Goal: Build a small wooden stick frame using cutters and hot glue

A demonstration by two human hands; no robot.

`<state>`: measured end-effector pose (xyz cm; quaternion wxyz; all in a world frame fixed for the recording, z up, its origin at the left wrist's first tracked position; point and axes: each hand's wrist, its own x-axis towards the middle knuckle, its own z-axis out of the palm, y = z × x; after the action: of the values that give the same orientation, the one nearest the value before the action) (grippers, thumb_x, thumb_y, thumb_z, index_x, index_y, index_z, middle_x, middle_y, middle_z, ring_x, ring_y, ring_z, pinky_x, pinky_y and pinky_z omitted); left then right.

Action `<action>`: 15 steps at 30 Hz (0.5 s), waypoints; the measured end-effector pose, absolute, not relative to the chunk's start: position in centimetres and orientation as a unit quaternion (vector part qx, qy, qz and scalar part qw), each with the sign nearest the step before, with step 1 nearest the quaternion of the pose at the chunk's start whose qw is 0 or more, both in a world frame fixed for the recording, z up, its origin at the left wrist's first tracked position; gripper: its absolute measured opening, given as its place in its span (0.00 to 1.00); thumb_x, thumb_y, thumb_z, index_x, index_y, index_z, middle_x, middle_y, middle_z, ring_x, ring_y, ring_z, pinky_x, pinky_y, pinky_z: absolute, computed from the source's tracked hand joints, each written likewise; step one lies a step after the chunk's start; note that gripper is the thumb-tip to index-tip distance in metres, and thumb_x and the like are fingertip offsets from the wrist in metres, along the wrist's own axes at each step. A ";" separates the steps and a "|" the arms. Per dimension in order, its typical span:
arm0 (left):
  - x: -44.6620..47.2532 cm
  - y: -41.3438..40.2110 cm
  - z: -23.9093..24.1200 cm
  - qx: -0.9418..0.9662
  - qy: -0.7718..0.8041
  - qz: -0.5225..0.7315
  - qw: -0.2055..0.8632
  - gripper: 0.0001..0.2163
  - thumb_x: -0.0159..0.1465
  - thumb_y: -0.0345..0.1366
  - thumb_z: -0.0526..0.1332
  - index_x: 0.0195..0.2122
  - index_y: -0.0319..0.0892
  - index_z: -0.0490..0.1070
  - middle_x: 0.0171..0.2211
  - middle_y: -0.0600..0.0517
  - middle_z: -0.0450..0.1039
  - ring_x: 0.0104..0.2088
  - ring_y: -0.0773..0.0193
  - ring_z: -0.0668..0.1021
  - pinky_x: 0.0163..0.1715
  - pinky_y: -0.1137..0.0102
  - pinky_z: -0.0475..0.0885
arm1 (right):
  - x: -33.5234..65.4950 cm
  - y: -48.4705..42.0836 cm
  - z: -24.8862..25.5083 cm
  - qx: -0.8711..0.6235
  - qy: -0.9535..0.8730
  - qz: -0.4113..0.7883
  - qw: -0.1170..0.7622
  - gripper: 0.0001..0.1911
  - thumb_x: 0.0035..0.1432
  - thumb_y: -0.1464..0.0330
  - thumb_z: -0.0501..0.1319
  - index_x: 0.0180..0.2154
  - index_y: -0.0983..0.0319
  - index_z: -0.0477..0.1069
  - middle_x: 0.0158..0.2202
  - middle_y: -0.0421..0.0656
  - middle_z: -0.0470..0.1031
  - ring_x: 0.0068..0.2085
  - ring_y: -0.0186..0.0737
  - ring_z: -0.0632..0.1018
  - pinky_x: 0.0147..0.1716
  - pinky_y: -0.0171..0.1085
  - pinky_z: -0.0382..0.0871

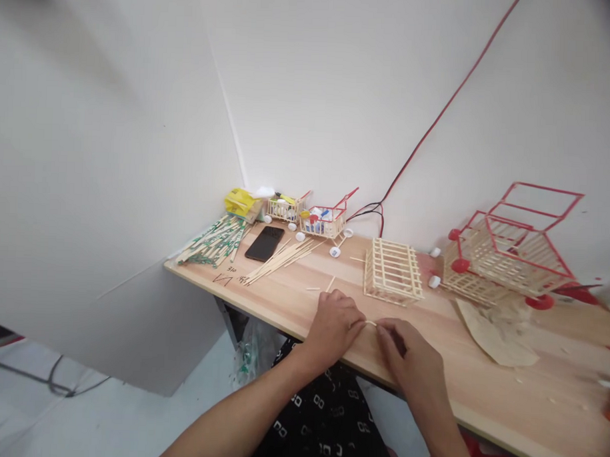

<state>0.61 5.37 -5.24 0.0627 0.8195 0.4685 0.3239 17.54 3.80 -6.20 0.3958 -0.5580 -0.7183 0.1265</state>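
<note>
My left hand (333, 327) and my right hand (409, 355) rest on the wooden table (509, 389) near its front edge. Both pinch the ends of a short thin wooden stick (371, 323) held between them, fingers closed on it. Just behind the hands stands a small cage-like basket (391, 270) built of pale sticks. A short loose stick (330, 283) lies on the table beyond my left hand.
A stick cart with red frame and wheels (509, 252) stands at right on brown paper (496, 335). At the back left are two small loaded carts (324, 221), a black phone (265, 243), loose skewers (281, 260), wrapped chopsticks (215, 241) and a yellow pack (242, 202). A red cable (439, 116) runs up the wall.
</note>
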 end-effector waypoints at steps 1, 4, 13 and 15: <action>0.6 5.3 -5.2 0.820 0.467 0.325 0.062 0.08 0.65 0.37 0.59 0.32 0.43 0.75 0.32 0.51 0.74 0.40 0.59 0.68 0.42 0.62 0.58 | 17.6 3.8 -6.2 -0.560 -0.718 0.125 0.393 0.14 0.59 0.59 0.52 0.34 0.59 0.72 0.34 0.43 0.77 0.34 0.43 0.76 0.35 0.39 0.68; 0.6 5.3 -5.1 0.821 0.467 0.321 0.065 0.08 0.65 0.37 0.59 0.32 0.43 0.76 0.32 0.52 0.74 0.41 0.60 0.69 0.42 0.62 0.58 | 17.6 3.8 -6.2 -0.561 -0.721 0.123 0.389 0.14 0.59 0.58 0.52 0.35 0.58 0.72 0.34 0.43 0.77 0.35 0.43 0.77 0.35 0.39 0.68; 0.6 5.2 -5.0 0.819 0.472 0.321 0.067 0.07 0.64 0.37 0.59 0.31 0.43 0.75 0.32 0.52 0.74 0.41 0.60 0.69 0.41 0.61 0.58 | 17.6 3.7 -6.3 -0.562 -0.719 0.124 0.389 0.13 0.59 0.59 0.53 0.35 0.59 0.72 0.34 0.44 0.77 0.34 0.42 0.76 0.35 0.38 0.67; 0.6 5.2 -5.1 0.816 0.472 0.327 0.065 0.07 0.64 0.36 0.59 0.31 0.43 0.75 0.31 0.52 0.74 0.40 0.60 0.69 0.40 0.61 0.58 | 17.6 3.6 -6.2 -0.559 -0.721 0.125 0.390 0.13 0.59 0.59 0.53 0.35 0.59 0.72 0.34 0.44 0.76 0.34 0.42 0.76 0.35 0.38 0.67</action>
<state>0.61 5.24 -5.07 0.0650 0.8164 0.4716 0.3268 17.60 3.65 -6.19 0.3905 -0.5589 -0.7208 0.1248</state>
